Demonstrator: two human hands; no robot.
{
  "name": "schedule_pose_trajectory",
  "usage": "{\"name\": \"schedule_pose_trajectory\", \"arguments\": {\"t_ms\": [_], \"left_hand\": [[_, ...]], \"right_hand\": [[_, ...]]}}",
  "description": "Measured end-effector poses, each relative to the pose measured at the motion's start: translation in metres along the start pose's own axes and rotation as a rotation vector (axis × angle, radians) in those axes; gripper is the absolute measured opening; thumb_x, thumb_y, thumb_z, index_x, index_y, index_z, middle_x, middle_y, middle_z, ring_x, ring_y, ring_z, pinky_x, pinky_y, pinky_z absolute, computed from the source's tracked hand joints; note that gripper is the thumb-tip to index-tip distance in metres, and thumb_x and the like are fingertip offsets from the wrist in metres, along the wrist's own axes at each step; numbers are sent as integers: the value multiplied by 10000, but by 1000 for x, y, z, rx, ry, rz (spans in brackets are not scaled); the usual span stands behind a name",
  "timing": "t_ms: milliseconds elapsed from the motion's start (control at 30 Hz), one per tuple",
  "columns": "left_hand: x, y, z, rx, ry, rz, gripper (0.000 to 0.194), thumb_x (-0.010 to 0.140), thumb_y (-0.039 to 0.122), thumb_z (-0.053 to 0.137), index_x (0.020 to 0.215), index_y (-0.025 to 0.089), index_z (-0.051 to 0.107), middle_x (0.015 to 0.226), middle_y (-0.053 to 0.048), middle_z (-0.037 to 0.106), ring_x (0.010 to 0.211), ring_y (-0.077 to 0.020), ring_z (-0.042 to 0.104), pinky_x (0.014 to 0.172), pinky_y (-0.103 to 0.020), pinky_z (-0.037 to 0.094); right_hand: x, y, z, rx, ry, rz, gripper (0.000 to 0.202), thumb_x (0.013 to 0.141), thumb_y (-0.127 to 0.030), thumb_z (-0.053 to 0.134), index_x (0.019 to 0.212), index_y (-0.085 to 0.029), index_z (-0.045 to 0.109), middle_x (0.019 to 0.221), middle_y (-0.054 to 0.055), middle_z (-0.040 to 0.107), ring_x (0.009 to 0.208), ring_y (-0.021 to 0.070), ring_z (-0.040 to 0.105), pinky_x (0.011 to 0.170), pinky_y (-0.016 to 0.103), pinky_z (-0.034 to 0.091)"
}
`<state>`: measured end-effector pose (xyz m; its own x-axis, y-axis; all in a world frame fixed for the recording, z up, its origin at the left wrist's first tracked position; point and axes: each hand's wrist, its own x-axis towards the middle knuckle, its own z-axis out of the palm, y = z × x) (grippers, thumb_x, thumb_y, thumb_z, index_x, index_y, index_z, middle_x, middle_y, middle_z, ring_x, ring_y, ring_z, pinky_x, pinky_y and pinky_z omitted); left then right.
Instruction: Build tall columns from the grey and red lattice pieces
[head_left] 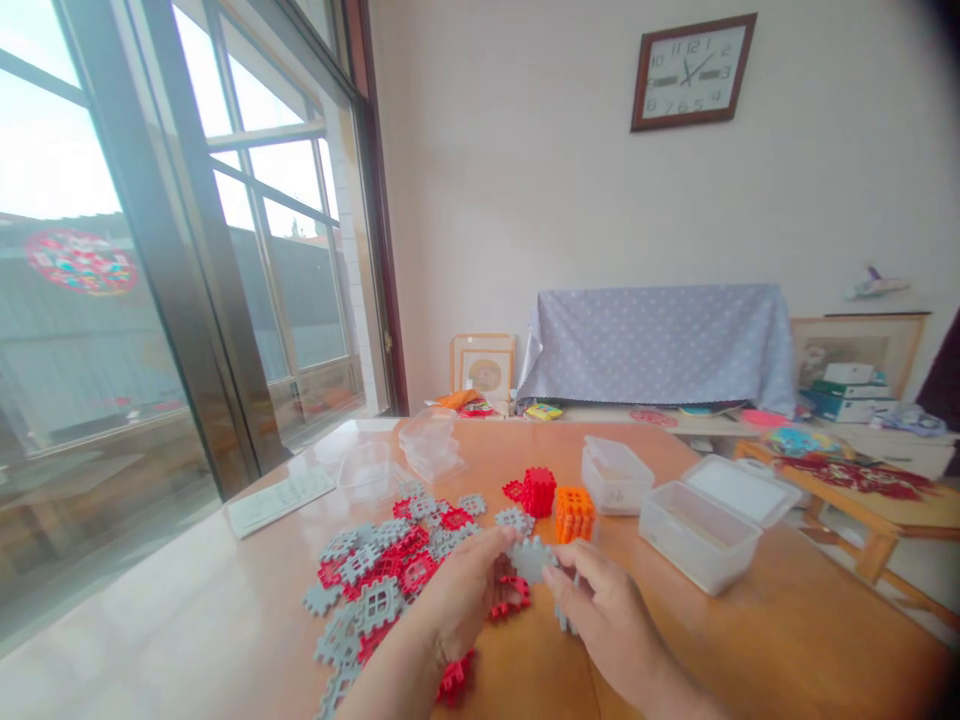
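Note:
Between my two hands is a grey interlocking plastic tile (531,560) with notched edges. My left hand (472,580) pinches its left side, and my right hand (596,600) grips its right side. Another grey piece (564,615) shows below the right fingers; whether it is joined to the tile is hidden. A red tile (510,597) lies just under the held one. Left of my hands spreads a loose heap of grey and red tiles (379,600). Beyond them stand a red block of tiles (538,492) and an orange block of tiles (574,514).
Two clear plastic boxes, one at the back (619,475) and one at the right (701,535), stand on the wooden table (810,650). More clear containers (431,445) sit at the back left, near a paper booklet (281,500). A low wooden bench (885,510) stands beyond the right edge.

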<state>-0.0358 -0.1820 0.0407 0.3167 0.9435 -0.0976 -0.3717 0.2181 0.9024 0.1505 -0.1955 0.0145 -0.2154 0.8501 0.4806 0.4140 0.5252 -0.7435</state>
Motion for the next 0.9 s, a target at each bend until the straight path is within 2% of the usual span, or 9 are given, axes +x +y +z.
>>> {"name": "schedule_pose_trajectory", "arguments": {"t_ms": [100, 167, 267, 367, 533, 733, 800, 900], "left_hand": [[1, 0, -3, 23, -25, 36, 284, 833, 418, 706, 873, 140, 662, 808, -44, 654, 685, -103, 582, 584, -200, 413], [2, -3, -4, 25, -44, 34, 269, 796, 382, 754, 803, 148, 620, 708, -23, 634, 604, -89, 557, 560, -196, 397], [6, -8, -4, 1, -21, 3, 277, 766, 357, 779, 811, 157, 593, 695, -36, 655, 606, -110, 598, 583, -211, 433], [7, -11, -3, -21, 14, -19, 280, 733, 317, 801, 827, 161, 588, 739, -37, 673, 644, -119, 630, 647, -234, 482], [2, -12, 0, 49, 24, -42, 278, 727, 331, 803, 827, 159, 608, 744, -41, 685, 654, -117, 631, 673, -235, 480], [-1, -10, 6, 79, -16, -74, 284, 699, 335, 834, 802, 151, 645, 764, -42, 694, 687, -113, 628, 695, -226, 471], [-2, -9, 7, 86, -47, -79, 280, 723, 345, 823, 845, 147, 668, 810, -59, 710, 737, -125, 649, 737, -237, 481], [-2, -6, 2, 101, -61, -81, 346, 772, 381, 791, 1018, 162, 682, 978, -103, 736, 866, -164, 682, 800, -267, 491]], "right_hand": [[1, 0, 0, 79, 10, 90, 270, 986, -419, 488, 1011, -207, 653, 800, 8, 652, 716, 160, 600, 655, 262, 493], [1, 1, 0, 62, 44, 87, 284, 974, -419, 508, 1125, -216, 636, 864, 18, 672, 756, 170, 620, 692, 274, 518], [1, 3, -1, -87, 128, 1, 360, 934, -375, 569, 1273, -253, 574, 1135, 61, 656, 990, 213, 642, 879, 336, 538], [1, 4, -3, -271, 146, -103, 517, 876, -326, 637, 1374, -283, 504, 1332, 86, 558, 1218, 265, 558, 1038, 413, 488], [4, 5, -9, -434, 145, -188, 615, 823, -308, 693, 1405, -282, 495, 1326, 105, 547, 1242, 303, 542, 1035, 448, 511], [4, 7, -14, -440, 81, -218, 629, 835, -293, 689, 1430, -280, 483, 1286, 104, 587, 1187, 294, 572, 989, 443, 532], [5, 9, -17, -411, 75, -197, 634, 831, -267, 674, 1433, -275, 476, 1284, 97, 602, 1186, 286, 575, 1008, 448, 514], [9, 13, -28, -348, 76, -109, 591, 807, -245, 657, 1381, -266, 517, 1276, 80, 622, 1173, 268, 587, 1016, 436, 499]]}}
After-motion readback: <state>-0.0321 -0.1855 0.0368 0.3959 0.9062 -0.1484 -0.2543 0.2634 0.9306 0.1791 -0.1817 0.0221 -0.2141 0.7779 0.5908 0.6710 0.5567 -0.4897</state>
